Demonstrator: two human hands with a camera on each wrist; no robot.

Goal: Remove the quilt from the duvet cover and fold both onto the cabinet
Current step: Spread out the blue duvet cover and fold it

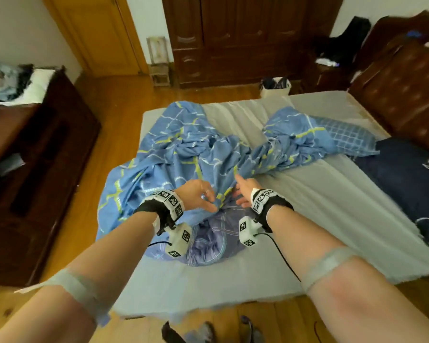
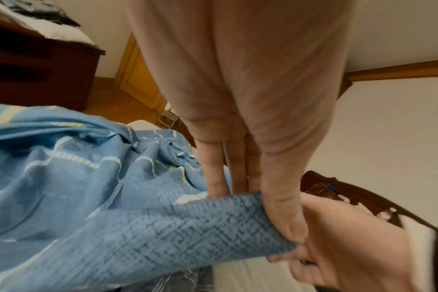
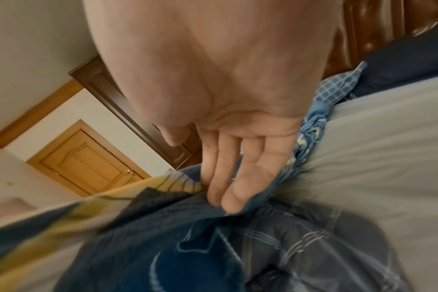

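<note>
Floor: you stand on orange wood floor (image 1: 114,100).
Walls: white.
Door: light wooden door (image 1: 102,33), far left of you.
Wardrobe: dark wardrobe (image 1: 245,38) ahead.
Bed: grey mattress (image 1: 320,194); tufted brown headboard (image 1: 401,95) at your right.

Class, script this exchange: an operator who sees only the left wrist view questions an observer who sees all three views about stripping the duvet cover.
Operator: Is the quilt out yet?
Observer: No. The head view shows the purple checked quilt poking only partly from the duvet cover.
Operator: I glimpse the right hand. Is it gripping?
Observer: No. In the right wrist view, the right hand has straight fingers slipping under the cover's edge.
</note>
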